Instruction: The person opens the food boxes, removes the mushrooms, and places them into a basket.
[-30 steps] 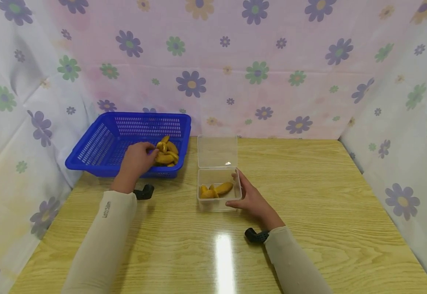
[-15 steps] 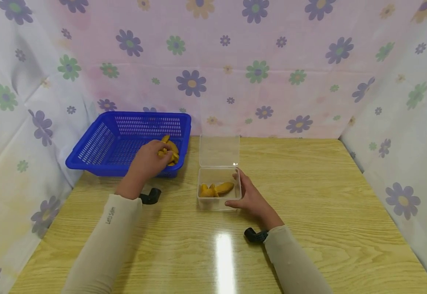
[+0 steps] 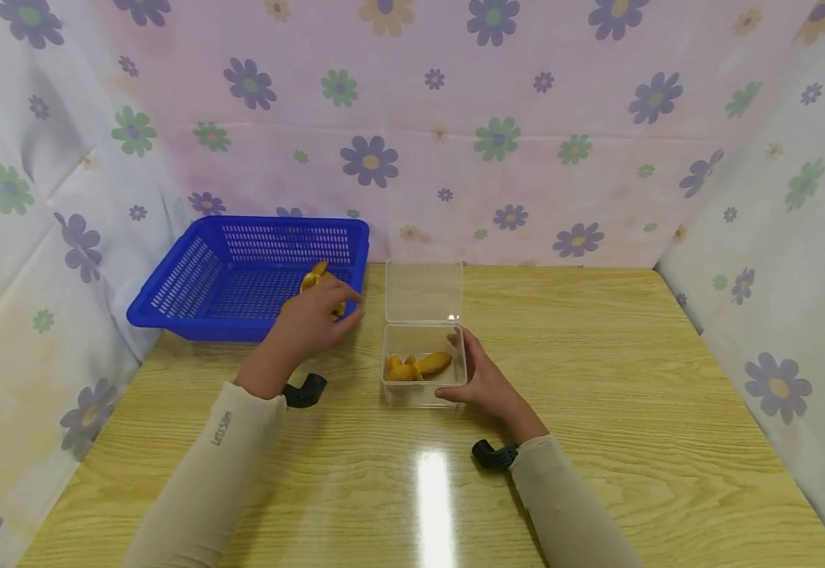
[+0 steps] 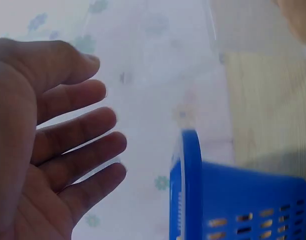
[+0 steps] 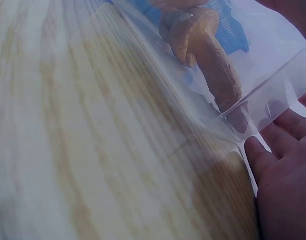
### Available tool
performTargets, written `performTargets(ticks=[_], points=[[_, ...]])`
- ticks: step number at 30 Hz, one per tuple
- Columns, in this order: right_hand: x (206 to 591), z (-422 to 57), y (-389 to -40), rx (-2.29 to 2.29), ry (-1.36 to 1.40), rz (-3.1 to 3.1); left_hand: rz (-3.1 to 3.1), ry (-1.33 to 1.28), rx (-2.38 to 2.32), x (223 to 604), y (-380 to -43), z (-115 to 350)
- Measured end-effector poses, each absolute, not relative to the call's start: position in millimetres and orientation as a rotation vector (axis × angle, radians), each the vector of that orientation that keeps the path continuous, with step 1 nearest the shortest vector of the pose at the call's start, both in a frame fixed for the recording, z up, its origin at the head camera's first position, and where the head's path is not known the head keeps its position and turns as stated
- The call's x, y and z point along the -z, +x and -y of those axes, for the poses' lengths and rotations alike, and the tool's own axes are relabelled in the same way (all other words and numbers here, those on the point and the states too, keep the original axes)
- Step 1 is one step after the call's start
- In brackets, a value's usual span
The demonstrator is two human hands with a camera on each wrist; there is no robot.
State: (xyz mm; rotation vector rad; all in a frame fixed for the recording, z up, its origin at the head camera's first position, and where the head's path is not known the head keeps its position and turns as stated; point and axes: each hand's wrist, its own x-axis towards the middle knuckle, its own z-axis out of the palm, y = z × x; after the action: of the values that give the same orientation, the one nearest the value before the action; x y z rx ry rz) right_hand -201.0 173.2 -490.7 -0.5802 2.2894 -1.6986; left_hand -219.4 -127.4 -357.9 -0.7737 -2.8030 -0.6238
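My left hand is over the front right corner of the blue basket, fingers loosely bent. In the left wrist view the left hand holds nothing, its fingers spread beside the basket's rim. Several yellow-brown mushrooms lie in the basket's right end, partly hidden by that hand. My right hand grips the right side of a clear plastic box, thumb at the front. Inside lie a few mushrooms; the right wrist view shows one mushroom's stem through the wall.
The box's hinged lid stands up behind it. Wood-grain table runs around both containers. Flowered cloth rises at the back and both sides. Dark wrist devices sit below each hand.
My left hand has moved right across the basket, from left of the mushrooms to the right rim. My right hand stays at the box, and the mushrooms inside look the same.
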Motion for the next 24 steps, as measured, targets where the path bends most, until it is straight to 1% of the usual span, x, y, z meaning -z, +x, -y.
performTargets(ticks=[12, 18, 24], points=[[496, -176, -202, 1.647, -0.592, -2.343, 2.948, -0.922, 0.648, 352, -207, 110], [495, -176, -202, 1.643, -0.549, -2.322, 3.015, -1.013, 0.668, 355, -202, 99], [489, -176, -201, 1.613, -0.532, -2.315, 3.087, -1.049, 0.639, 359, -199, 87]])
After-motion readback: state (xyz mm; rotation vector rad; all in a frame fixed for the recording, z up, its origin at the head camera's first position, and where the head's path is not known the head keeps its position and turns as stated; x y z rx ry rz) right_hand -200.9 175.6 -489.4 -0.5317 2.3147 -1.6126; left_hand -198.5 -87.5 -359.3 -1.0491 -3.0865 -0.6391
